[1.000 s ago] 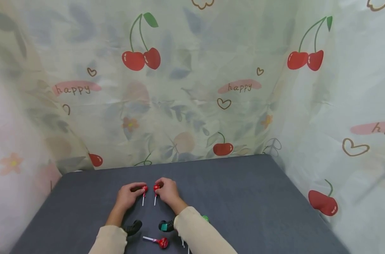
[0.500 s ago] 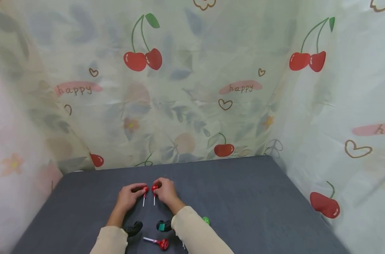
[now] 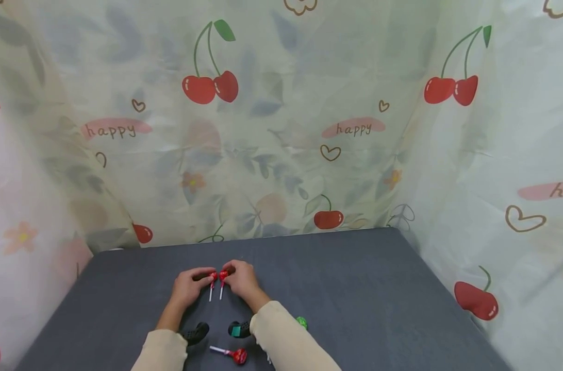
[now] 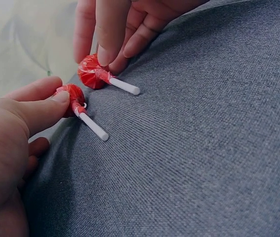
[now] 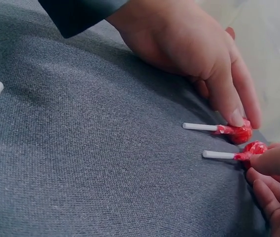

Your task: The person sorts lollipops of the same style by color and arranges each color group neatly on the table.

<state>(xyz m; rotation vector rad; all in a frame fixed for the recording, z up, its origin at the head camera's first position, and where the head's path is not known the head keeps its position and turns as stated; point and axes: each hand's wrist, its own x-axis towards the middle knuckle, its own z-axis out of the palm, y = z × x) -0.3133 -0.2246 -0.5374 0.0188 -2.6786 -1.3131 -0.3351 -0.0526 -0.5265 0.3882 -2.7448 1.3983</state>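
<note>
Two red-wrapped lollipops with white sticks lie side by side on the dark grey table, a small gap between their heads. My left hand [image 3: 187, 287] pinches the head of the left lollipop [image 4: 72, 97] between thumb and forefinger. The right lollipop [image 5: 254, 148] has its head between the thumb and fingers of my right hand [image 3: 244, 281]. Both sticks point back toward me, as the head view shows. A third red lollipop [image 3: 238, 356] lies nearer to me, between my forearms, its stick pointing left.
A green lollipop head [image 3: 301, 322] shows beside my right sleeve [image 3: 293, 337], which hides part of it. Black wrist devices [image 3: 196, 334] jut inward from both wrists. A patterned curtain [image 3: 263, 129] stands along the far edge of the grey table [image 3: 351, 288].
My right hand has slid its lollipop left, so the two heads are closer together. The left hand and its lollipop stay nearly in place.
</note>
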